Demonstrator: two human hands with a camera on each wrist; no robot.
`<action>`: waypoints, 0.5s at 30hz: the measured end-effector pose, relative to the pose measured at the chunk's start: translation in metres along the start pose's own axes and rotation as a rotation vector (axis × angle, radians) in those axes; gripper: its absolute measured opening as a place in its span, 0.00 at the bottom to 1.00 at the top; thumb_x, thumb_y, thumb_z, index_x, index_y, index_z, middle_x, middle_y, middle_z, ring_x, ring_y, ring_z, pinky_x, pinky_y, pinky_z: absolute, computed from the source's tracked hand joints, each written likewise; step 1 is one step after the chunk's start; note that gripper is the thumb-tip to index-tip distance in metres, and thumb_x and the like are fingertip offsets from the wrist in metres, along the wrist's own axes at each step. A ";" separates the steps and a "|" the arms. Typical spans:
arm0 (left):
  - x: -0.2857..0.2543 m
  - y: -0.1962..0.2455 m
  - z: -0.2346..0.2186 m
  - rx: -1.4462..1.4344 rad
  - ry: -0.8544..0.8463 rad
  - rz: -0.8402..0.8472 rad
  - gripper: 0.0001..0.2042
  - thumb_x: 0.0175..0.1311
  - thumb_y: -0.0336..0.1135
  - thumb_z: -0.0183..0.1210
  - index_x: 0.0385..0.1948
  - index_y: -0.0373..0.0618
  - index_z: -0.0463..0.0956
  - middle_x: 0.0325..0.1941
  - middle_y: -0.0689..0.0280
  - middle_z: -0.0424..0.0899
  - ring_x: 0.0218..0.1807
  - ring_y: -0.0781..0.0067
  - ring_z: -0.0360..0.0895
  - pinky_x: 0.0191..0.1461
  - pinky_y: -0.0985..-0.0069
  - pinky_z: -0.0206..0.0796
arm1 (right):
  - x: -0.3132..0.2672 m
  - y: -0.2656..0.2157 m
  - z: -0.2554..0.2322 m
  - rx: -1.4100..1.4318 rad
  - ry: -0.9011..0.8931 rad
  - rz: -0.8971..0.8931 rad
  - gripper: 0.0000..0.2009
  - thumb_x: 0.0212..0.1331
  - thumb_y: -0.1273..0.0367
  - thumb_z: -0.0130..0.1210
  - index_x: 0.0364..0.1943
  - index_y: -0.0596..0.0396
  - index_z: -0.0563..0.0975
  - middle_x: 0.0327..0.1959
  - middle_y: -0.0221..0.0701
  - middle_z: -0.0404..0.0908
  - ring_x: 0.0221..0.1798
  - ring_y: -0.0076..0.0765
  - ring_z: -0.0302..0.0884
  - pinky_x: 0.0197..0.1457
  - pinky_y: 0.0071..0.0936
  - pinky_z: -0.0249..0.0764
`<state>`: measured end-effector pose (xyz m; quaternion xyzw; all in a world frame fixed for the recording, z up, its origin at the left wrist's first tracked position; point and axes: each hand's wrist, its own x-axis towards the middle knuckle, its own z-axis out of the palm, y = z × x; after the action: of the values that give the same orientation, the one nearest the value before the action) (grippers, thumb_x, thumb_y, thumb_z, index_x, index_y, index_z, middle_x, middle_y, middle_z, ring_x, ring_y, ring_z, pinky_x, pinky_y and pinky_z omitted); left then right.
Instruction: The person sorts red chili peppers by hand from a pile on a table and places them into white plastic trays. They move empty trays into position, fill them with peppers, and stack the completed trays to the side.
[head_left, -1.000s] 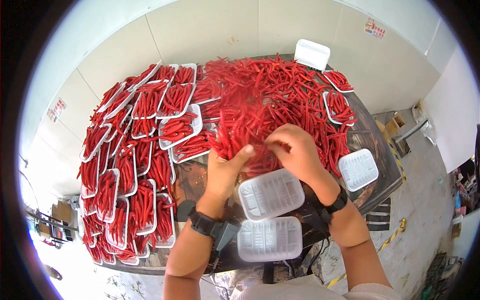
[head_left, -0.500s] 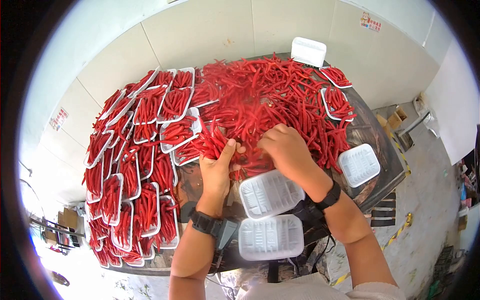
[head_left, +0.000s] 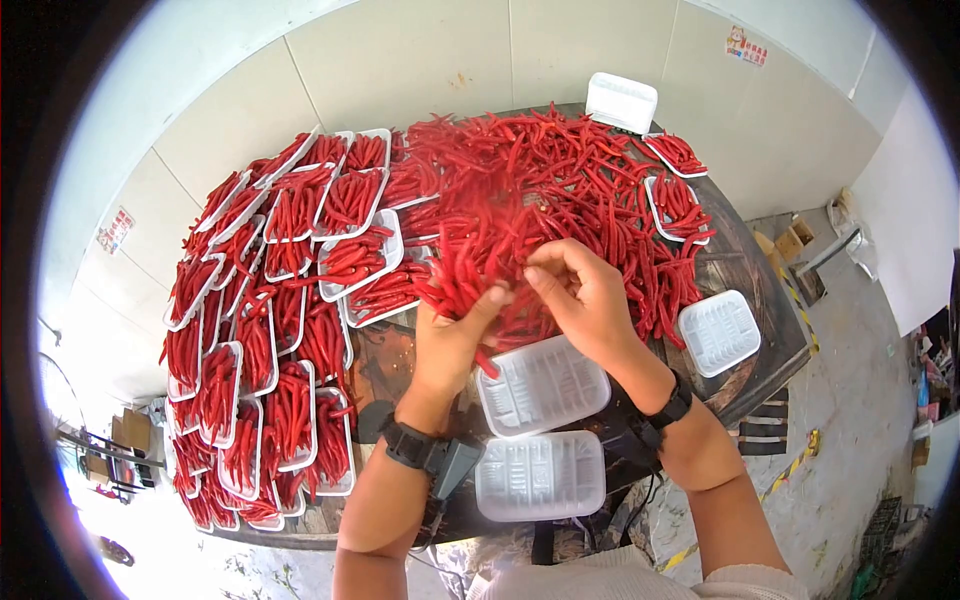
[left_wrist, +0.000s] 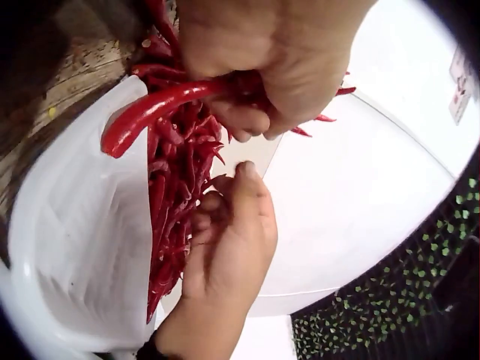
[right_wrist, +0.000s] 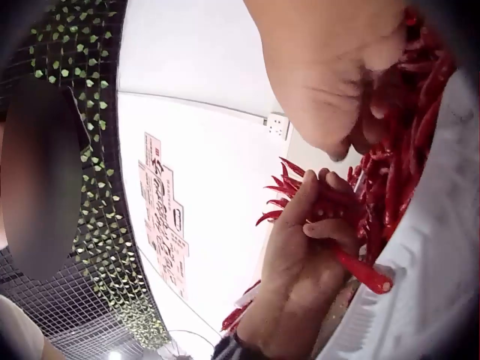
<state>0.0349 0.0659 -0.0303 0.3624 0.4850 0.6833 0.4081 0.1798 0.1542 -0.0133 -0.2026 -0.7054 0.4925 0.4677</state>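
Note:
My left hand (head_left: 442, 350) grips a bunch of red chili peppers (head_left: 458, 285) near the front of the loose chili pile (head_left: 570, 170). One chili (left_wrist: 146, 120) sticks out below that hand in the left wrist view, over a white plastic tray. Just to the right, my right hand (head_left: 597, 308) is raised beside the bunch, its fingers bent loosely and its thumb apart from them. No chili shows between them in the left wrist view. Close below both hands lies a ribbed plastic tray (head_left: 575, 390), with a second tray (head_left: 540, 478) nearer my body.
Many filled trays (head_left: 347, 232) overlap on the table's left side. Two trays with chilies, one of them a near tray (head_left: 655, 222), lie at the right. An unfilled tray (head_left: 718, 335) sits at the right edge. White stacked trays (head_left: 621, 103) stand at the back by the wall.
My left hand swung left with the bunch, then came back right toward the pile. The right hand lifted from the chilies and its thumb now stands apart from the fingers.

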 end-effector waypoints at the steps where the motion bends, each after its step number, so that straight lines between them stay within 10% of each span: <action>1: 0.001 -0.001 0.000 -0.073 0.082 -0.005 0.08 0.65 0.30 0.63 0.43 0.42 0.79 0.34 0.66 0.85 0.25 0.83 0.74 0.21 0.86 0.60 | -0.002 -0.002 -0.001 -0.217 -0.063 -0.009 0.07 0.63 0.71 0.58 0.41 0.59 0.78 0.31 0.38 0.83 0.32 0.35 0.82 0.36 0.30 0.76; 3: 0.003 0.000 -0.003 -0.100 0.131 -0.005 0.07 0.65 0.30 0.63 0.42 0.42 0.79 0.34 0.65 0.84 0.25 0.83 0.74 0.21 0.85 0.58 | -0.005 -0.004 0.002 -0.477 -0.237 0.032 0.08 0.58 0.66 0.61 0.35 0.55 0.77 0.28 0.42 0.80 0.30 0.53 0.78 0.34 0.42 0.73; 8: 0.004 -0.001 -0.009 -0.143 0.173 0.044 0.05 0.65 0.30 0.63 0.40 0.43 0.79 0.33 0.65 0.84 0.27 0.83 0.75 0.22 0.85 0.58 | -0.017 0.013 0.011 -0.758 -0.352 -0.123 0.08 0.58 0.65 0.60 0.35 0.54 0.77 0.27 0.41 0.78 0.35 0.52 0.79 0.38 0.48 0.71; 15: 0.001 0.003 -0.005 -0.160 0.148 -0.124 0.12 0.61 0.32 0.68 0.44 0.44 0.79 0.39 0.69 0.85 0.38 0.81 0.81 0.30 0.86 0.70 | -0.011 -0.018 0.011 -0.042 -0.039 0.043 0.09 0.60 0.75 0.59 0.42 0.58 0.72 0.29 0.39 0.81 0.33 0.44 0.83 0.36 0.34 0.76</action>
<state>0.0293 0.0641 -0.0290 0.2464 0.4793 0.7181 0.4403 0.1786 0.1322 -0.0032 -0.2178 -0.7200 0.4916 0.4387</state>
